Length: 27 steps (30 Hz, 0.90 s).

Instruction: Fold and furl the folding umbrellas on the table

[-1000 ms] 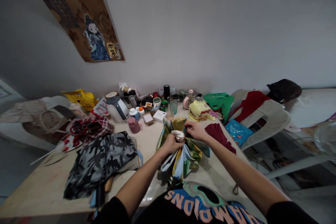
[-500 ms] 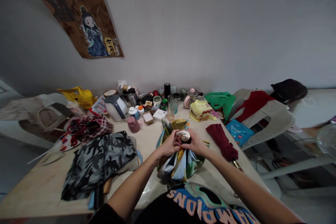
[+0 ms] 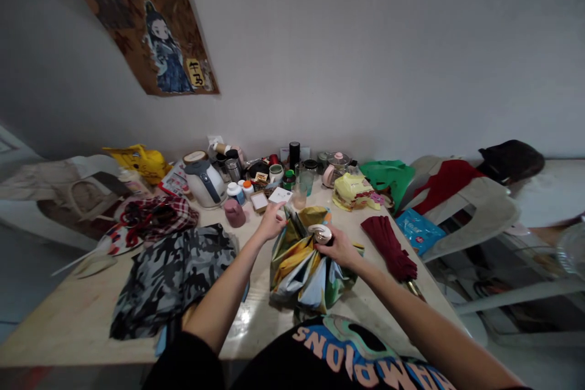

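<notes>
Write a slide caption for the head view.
Right hand holds a patterned umbrella by its handle, left hand at its fabric.

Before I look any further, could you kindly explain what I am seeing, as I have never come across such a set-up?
There is no machine here: these are a person's two bare hands, seen by one camera worn on the head, looking forward and down. The right hand grips the pale handle of a loosely gathered, multicoloured umbrella; the left hand is at the far left edge of its fabric, its exact grip too small to tell. On the table, camouflage fabric lies to the left and a dark red umbrella to the right. Farther back are a kettle, a yellow package and various bottles.
</notes>
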### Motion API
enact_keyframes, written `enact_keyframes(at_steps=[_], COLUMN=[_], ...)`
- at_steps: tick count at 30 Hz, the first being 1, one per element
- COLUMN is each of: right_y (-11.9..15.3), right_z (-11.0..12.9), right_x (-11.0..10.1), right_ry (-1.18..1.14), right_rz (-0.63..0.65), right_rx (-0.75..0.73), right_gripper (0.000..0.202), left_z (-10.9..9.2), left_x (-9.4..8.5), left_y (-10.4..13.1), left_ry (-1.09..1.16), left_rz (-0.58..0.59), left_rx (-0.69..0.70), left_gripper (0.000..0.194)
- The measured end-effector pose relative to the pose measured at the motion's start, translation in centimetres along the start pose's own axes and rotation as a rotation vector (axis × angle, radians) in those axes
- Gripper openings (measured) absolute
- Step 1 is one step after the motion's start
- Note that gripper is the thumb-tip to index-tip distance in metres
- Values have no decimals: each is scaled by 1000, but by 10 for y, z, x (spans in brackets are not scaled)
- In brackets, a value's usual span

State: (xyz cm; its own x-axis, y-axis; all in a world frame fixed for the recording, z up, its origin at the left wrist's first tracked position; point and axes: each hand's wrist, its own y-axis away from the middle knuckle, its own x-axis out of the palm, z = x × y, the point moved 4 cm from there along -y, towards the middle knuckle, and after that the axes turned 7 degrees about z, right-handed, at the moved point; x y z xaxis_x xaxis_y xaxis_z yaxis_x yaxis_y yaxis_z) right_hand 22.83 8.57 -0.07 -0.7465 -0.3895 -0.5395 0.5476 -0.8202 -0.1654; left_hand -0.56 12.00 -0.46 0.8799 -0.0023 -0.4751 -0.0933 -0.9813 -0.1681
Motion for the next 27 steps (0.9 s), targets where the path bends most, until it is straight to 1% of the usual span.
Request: enact_keyframes(at_steps=[2,3,5,7,8,10,13,18,21,24,25,26,27], right_y=[-1,-2,-2,-3,-3,-4,-5,-9,-13,-18,-20,-22,-23], right_z=[1,1,1,-1,-2,-5,-5,-3,-5,-8,-9,-10,-12], right_x=[1,1,1,0,-1,-4,-7,-7,-4,1,2,3,5], right_ry=[2,-1,-8,-13,-14,-18,-19,-33,-119,-158,-157,-153,-147], right_rz=[16,26,37,23,8,-25,-47,-5,45,108,107,99,88], right_rx=[8,5,-1,6,14,29,6,-14,-20,11,22,29,34], right_gripper=[30,31,34,36,36,37,41,41,40,25,21,18,17], left_z=[1,-1,-10,-22,-28,-38,-42,-32,-28,-25,-25,-26,-27], left_x=[8,14,28,42,50,63,78,91,93,93,91,88,83], left_y=[-7,-9,-11,-8,-5,1,9,14,17,17,17,18,19], left_ry=[-10,-13,-14,-1,14,56,135,333,440,578,568,516,433], left_rz=[89,136,228,306,339,384,398,407,380,348,327,298,263], left_rx=[17,34,80,134,161,199,191,114,82,2,-27,-49,-60], left_gripper=[57,54,39,20,14,11,22,35,52,75,78,76,69])
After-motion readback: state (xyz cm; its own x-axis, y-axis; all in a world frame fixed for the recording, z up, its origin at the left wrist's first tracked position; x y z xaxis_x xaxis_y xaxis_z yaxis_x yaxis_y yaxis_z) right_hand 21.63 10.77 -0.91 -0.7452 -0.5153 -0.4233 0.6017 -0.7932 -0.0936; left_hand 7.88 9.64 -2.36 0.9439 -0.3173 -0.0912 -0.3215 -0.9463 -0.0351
